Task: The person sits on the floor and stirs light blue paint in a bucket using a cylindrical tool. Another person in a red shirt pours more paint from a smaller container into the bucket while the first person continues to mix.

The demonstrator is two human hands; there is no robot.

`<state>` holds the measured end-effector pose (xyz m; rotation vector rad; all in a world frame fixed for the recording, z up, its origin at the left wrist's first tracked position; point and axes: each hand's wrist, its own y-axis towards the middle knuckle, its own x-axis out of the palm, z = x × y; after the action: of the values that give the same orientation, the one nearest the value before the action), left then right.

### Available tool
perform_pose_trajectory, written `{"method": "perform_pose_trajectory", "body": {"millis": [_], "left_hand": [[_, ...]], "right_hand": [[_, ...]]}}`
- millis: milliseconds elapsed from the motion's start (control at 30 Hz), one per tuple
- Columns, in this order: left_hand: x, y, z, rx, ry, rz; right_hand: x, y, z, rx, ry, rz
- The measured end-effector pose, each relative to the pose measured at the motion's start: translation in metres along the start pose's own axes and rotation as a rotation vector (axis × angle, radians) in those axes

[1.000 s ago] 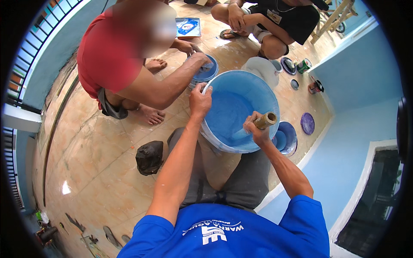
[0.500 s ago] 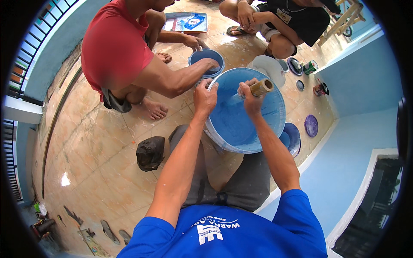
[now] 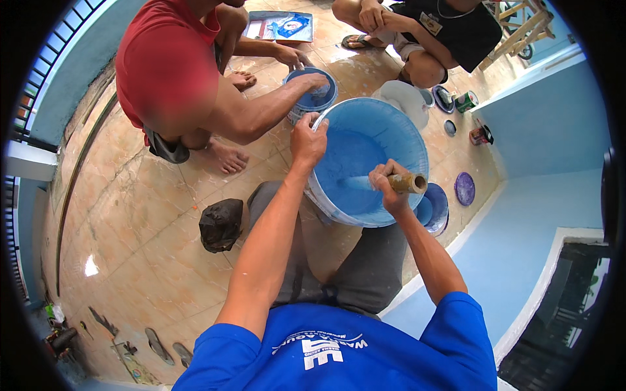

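Observation:
A large white bucket (image 3: 401,130) of blue paint (image 3: 349,153) stands in front of me between my knees. My left hand (image 3: 308,142) is closed on its rim at the left side. In my right hand (image 3: 389,186) I grip a hollow bamboo stick (image 3: 413,183), whose open end points up to the right. The stick's paint-coated lower part slants down into the blue paint, where its tip is hidden.
To the left a person in red (image 3: 171,72) squats, one hand inside a smaller blue bucket (image 3: 306,98). Another person in black (image 3: 450,32) squats beyond. A black plastic bag (image 3: 220,225), purple lid (image 3: 464,189), blue tub (image 3: 438,207) and cans (image 3: 466,101) stand around.
My right hand has moved nearer to me, tilting the bamboo stick's upper end toward the bucket's near right side. My left hand stays on the rim.

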<state>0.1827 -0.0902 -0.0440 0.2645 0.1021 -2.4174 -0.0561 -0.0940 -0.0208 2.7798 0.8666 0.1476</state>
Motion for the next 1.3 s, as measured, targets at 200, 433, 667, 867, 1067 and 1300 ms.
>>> {"method": "perform_pose_trajectory", "body": {"millis": [200,433,667,867,1067,1300], "left_hand": [[0.0,0.001,0.002,-0.002,0.007,0.008],[0.001,0.001,-0.005,0.003,-0.002,-0.012],[0.001,0.002,-0.002,-0.034,-0.034,-0.016],[0.001,0.002,-0.003,0.031,-0.01,0.0],[-0.001,0.001,-0.004,0.011,0.033,-0.017],[0.0,0.004,-0.005,-0.005,0.024,-0.042]], "right_hand": [[-0.002,-0.013,-0.009,0.096,-0.003,-0.007],[0.008,0.032,-0.026,0.033,0.077,0.13],[0.049,0.094,-0.003,-0.149,0.256,0.333],[0.069,0.077,0.024,-0.04,-0.02,0.14],[0.043,0.027,0.002,0.062,-0.02,-0.086],[-0.006,-0.008,-0.016,0.137,0.072,-0.153]]}}
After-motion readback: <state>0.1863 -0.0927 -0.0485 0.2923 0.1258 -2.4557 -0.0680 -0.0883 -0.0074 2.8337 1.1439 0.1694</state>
